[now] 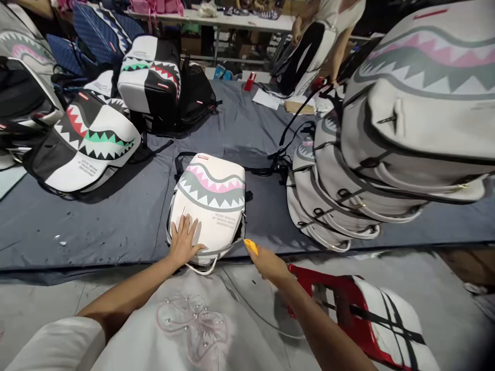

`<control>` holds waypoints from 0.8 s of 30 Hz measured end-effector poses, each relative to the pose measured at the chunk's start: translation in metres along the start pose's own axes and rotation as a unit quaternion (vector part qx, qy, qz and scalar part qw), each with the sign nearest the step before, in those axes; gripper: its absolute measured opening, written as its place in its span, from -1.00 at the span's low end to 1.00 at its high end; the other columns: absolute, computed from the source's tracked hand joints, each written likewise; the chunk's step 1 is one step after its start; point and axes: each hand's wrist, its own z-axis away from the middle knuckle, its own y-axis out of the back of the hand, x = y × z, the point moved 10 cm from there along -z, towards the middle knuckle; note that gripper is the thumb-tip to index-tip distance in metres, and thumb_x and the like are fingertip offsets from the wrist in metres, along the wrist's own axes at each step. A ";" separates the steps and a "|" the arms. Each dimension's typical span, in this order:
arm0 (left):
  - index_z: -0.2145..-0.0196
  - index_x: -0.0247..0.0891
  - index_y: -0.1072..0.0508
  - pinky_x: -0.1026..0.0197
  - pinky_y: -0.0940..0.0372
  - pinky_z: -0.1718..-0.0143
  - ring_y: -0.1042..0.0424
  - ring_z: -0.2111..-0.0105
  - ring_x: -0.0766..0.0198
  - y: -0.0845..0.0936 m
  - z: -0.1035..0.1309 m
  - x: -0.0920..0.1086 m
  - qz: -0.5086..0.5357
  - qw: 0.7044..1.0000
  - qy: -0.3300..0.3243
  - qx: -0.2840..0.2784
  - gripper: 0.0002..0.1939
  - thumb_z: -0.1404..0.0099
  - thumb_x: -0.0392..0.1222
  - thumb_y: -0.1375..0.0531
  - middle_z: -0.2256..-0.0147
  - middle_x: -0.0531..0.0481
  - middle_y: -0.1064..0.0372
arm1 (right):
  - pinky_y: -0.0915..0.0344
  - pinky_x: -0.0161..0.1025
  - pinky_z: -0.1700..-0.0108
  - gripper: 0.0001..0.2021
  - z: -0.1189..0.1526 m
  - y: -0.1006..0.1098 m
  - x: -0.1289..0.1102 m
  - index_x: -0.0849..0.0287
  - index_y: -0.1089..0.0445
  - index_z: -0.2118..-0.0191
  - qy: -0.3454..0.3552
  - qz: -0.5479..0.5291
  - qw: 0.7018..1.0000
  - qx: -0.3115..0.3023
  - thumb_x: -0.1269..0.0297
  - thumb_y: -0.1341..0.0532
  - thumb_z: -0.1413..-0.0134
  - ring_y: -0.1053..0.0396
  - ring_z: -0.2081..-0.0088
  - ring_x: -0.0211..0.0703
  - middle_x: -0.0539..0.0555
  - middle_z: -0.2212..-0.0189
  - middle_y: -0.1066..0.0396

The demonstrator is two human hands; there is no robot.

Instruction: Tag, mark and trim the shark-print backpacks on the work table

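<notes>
A small cream backpack (209, 226) with a pink and grey shark-mouth print lies on the grey-covered table in front of me. My left hand (184, 241) rests flat on its lower left front, fingers spread. Just off the bag's lower right corner, my right hand (266, 263) is closed around an orange-handled tool (251, 246). The tool's tip points at the bag's edge; I cannot make out its exact kind. A thin grey hose or cord (257, 312) hangs below, and where it joins is unclear.
Stacked cream backpacks (332, 190) rise on the right. Black-and-white backpacks (88, 144) and blue ones (102, 31) crowd the left. Across the table (232, 118), another person (344, 20) stands beside a backpack (309, 56). A red stool (325, 283) carrying a white strapped pad stands below right.
</notes>
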 end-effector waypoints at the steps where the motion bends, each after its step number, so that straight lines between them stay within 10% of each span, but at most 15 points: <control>1: -0.40 -0.30 -0.02 -0.48 0.24 -0.30 0.28 -0.41 -0.30 -0.001 0.001 0.001 0.017 1.000 -0.006 0.002 -0.02 -0.23 0.30 -0.20 -0.41 -0.39 0.27 | -0.26 -0.26 0.55 -0.51 -0.002 -0.009 -0.004 0.21 -0.45 0.27 0.003 -0.023 0.999 -0.041 -0.12 -0.01 -0.27 -0.37 0.65 -0.12 0.09 0.65 -0.40; 4: -0.40 -0.26 0.00 -0.36 0.23 -0.37 0.26 -0.41 -0.24 -0.001 0.005 0.004 0.068 0.997 -0.039 0.005 0.09 -0.11 0.38 -0.24 -0.41 -0.30 0.24 | -0.32 -0.21 0.55 -0.29 0.006 -0.042 -0.016 0.18 -0.42 0.27 0.025 -0.181 0.966 -0.183 -0.34 0.20 -0.21 -0.37 0.64 -0.11 0.06 0.65 -0.34; 8: -0.35 -0.16 -0.14 -0.17 0.19 -0.41 0.13 -0.39 -0.12 0.014 0.015 0.023 0.138 0.979 -0.147 -0.010 0.08 0.01 0.36 -0.32 -0.37 -0.23 0.10 | -0.26 -0.24 0.59 -0.28 0.022 -0.079 -0.024 0.09 -0.37 0.25 -0.002 -0.478 0.828 -0.293 -0.53 -0.02 0.08 -0.17 0.71 -0.24 -0.11 0.67 -0.12; 14: -0.23 -0.18 -0.38 0.04 -0.22 -0.29 -0.29 -0.24 0.09 0.067 -0.010 0.030 0.092 0.986 -0.140 -0.011 -0.42 -0.32 -0.36 0.08 -0.22 -0.06 -0.31 | -0.25 -0.27 0.59 -0.29 0.016 -0.100 -0.024 0.09 -0.32 0.21 -0.019 -0.596 0.769 -0.231 -0.51 -0.14 0.15 -0.10 0.71 -0.29 -0.17 0.68 -0.08; 24: 0.08 -0.19 -0.55 0.07 -0.35 0.17 -0.54 0.16 -0.01 0.168 -0.140 0.025 -0.025 0.999 -0.013 0.034 -0.62 -0.37 0.07 -0.09 0.23 -0.17 -0.57 | -0.16 -0.31 0.63 -0.39 0.062 -0.073 -0.046 0.10 -0.29 0.18 0.027 -0.664 0.745 -0.054 -0.41 0.01 -0.11 0.01 0.71 -0.32 -0.18 0.67 -0.04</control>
